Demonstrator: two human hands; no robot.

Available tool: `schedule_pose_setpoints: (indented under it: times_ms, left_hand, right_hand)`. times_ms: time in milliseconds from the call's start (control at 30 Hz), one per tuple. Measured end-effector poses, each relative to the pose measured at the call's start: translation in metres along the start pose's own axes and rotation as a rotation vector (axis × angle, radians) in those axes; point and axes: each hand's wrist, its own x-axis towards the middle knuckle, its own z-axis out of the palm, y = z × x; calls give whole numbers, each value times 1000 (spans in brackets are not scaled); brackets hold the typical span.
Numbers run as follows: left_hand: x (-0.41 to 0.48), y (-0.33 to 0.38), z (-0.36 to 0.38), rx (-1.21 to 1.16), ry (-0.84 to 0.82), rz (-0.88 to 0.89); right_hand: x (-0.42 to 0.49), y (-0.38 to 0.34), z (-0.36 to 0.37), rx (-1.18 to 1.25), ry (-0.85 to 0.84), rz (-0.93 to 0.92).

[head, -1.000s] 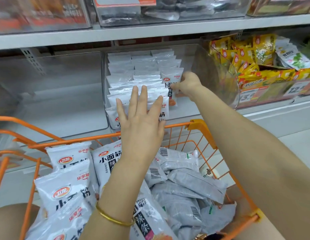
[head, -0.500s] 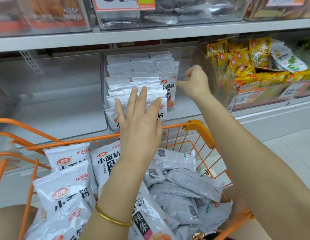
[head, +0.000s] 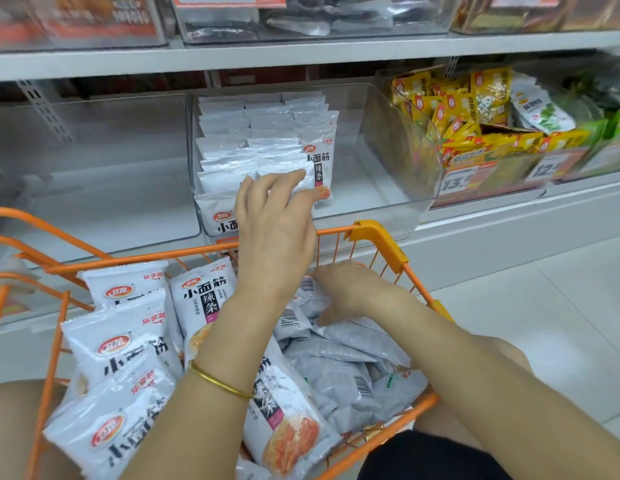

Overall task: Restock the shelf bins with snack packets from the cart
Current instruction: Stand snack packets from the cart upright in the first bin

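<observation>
Nearest, the orange wire cart holds the snack packets. Those on its left side stand printed face toward the camera, long axis up and down and top edges toward the shelf. The grey-backed packets on its right lie flat, barcodes up, their long axes pointing every which way.

The right grip, a bare hand, is down among this grey pile at the cart's far right corner. Its fingers bend into the packets, and I cannot tell whether they are clamped on one.

The left grip, with a gold bangle on its wrist, reaches over the cart's far rim. Its fingers are apart and loosely bent, resting on the top edges of the front packets in the clear bin.

The binned packets stand upright in rows running back, long axis vertical, faces forward. One at the right shows its print.

Beside the bin to the right are yellow packets behind price tags. Another clear bin sits to the left, and the upper shelf runs above.
</observation>
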Motion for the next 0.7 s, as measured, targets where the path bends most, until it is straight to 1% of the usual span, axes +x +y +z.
schedule_pose_setpoints:
  times_ms: [67,200,367,500,600,700]
  left_hand:
    - [0,1,-1,-5,3,-5]
    - [-1,4,-6,-30,21,-39]
    - [1,6,-12,-75,43,-125]
    - [0,9,-17,-172,24,-80]
    - [-2,12,-23,-296,-86,-18]
    - [-4,15,-28,-331,-304,-1]
  right_hand:
    - [1,-1,3,3,-2,7]
    - [-5,2,-5,-1,75,14]
    - [-19,19,-20,178,96,38]
    - [-31,19,-32,351,135,-5]
    - [-40,23,-45,557,191,-10]
    - [-45,32,-50,813,240,40]
